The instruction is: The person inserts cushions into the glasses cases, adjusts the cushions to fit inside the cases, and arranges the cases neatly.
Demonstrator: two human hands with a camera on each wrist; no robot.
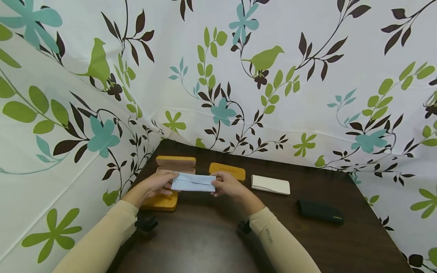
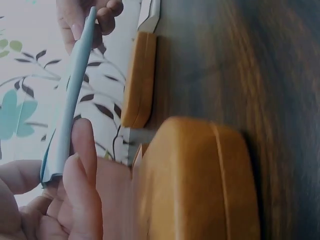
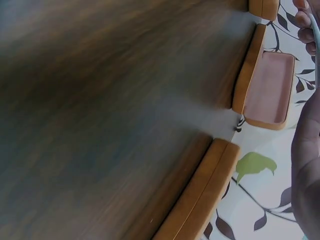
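Curtained recording booth [image 1: 307,94], dark table [image 1: 211,235]

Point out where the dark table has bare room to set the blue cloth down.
The near half of the dark wooden table, between the two sleeves, lies bare. A smaller gap sits between the white rectangular case and black case. The far left is crowded: open yellow-orange case, closed yellow-orange case.

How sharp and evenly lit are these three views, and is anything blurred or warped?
Head view: bright, even light, sharp on the light blue cloth held between the left hand and right hand; wide-angle bending shows at the edges. Left wrist view: dimmer, with the open yellow case close and soft. Right wrist view: the dark table is smeared by blur.
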